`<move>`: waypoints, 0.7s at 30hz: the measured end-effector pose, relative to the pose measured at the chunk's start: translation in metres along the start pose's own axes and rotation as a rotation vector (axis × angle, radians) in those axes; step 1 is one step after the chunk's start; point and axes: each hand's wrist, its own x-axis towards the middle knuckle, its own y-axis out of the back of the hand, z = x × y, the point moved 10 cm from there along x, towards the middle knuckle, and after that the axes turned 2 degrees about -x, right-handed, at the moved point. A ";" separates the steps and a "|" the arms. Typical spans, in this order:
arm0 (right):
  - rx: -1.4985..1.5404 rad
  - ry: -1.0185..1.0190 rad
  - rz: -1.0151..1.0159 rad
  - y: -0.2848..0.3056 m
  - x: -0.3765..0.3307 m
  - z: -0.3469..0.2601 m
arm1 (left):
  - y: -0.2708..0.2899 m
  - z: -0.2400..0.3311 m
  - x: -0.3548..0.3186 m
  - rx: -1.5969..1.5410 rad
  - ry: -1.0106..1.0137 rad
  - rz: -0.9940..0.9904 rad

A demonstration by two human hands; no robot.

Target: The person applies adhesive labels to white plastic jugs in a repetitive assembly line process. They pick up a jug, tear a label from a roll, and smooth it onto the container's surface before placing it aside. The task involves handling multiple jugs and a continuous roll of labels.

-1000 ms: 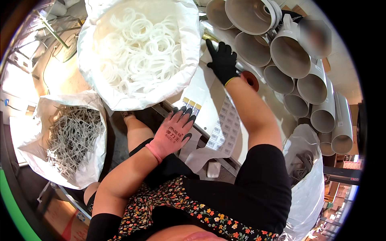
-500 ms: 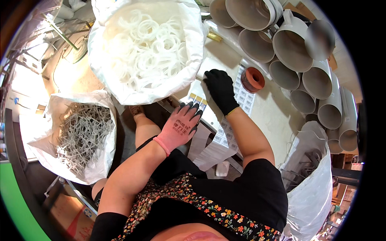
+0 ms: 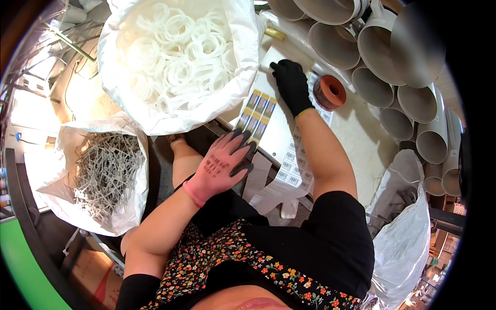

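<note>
My left hand (image 3: 218,164), in a pink glove with dark fingertips, is open, its fingers spread at the near end of a sheet of small yellow-and-blue labels (image 3: 258,112). Those labels lie on a white board (image 3: 279,121) at the table's near edge. Farther along the board is my right hand (image 3: 292,88) in a black glove, its fingers drawn together near the board's far end. Whatever may be between those fingertips is too small to make out. Beside the right wrist runs a white strip of printed labels (image 3: 293,163), which hangs over the table edge.
A reddish-brown roll (image 3: 330,93) stands on the table (image 3: 356,129). Grey pipes (image 3: 372,88) are stacked at the right. A white sack of translucent rings (image 3: 181,57) stands ahead, a sack of thin grey pieces (image 3: 106,175) at left, another sack (image 3: 400,232) at right.
My right hand has moved slightly away from me along the board. My left hand has drawn back and spread its fingers, showing more of the yellow-and-blue labels. The view has shifted a little.
</note>
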 end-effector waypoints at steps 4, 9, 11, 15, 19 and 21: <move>0.024 -0.072 -0.037 -0.020 0.028 0.037 | 0.008 -0.010 -0.057 -0.122 0.100 -0.039; 0.008 -0.092 -0.091 -0.036 0.041 0.071 | 0.026 -0.026 -0.147 -0.145 0.308 0.017; 0.058 -0.133 -0.111 -0.035 0.042 0.075 | 0.037 -0.028 -0.181 -0.148 0.375 0.092; 0.201 0.016 0.135 0.037 0.010 -0.005 | 0.065 -0.033 -0.254 -0.147 0.610 0.232; 0.729 -0.324 -0.172 0.057 -0.107 -0.096 | 0.072 -0.033 -0.353 -0.171 0.760 0.462; 0.932 -0.490 -0.518 0.035 -0.176 -0.149 | 0.070 -0.027 -0.378 -0.175 0.822 0.494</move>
